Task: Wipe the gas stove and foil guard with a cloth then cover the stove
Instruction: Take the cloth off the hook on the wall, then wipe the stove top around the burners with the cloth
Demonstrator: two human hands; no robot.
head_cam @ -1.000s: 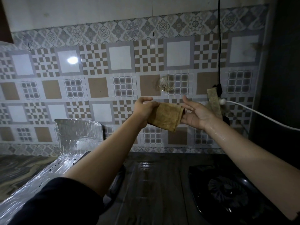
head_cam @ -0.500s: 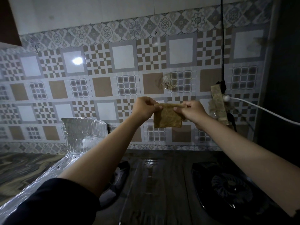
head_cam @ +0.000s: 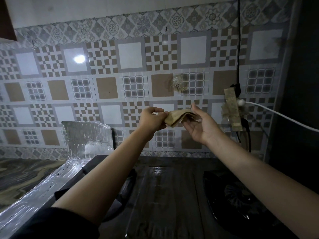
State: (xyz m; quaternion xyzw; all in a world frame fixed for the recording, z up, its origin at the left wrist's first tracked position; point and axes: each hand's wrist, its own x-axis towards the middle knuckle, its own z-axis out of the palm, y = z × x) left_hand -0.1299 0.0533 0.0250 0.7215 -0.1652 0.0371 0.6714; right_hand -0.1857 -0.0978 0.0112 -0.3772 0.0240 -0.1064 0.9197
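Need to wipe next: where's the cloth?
Head view, centre: the cloth is held up between left hand and right hand, above the stove.

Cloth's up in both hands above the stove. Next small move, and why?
Probably close the right hand over the folded cloth and bring it down to the foil guard. The left hand pinches one end, the right palm lies open under the other, and the cloth touches neither guard nor stove.

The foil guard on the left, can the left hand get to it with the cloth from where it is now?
Probably yes. The left hand pinches the cloth up in the air in front of the tiled wall, and nothing stands between it and the foil guard, lower to its left. The right hand is open beside the cloth.
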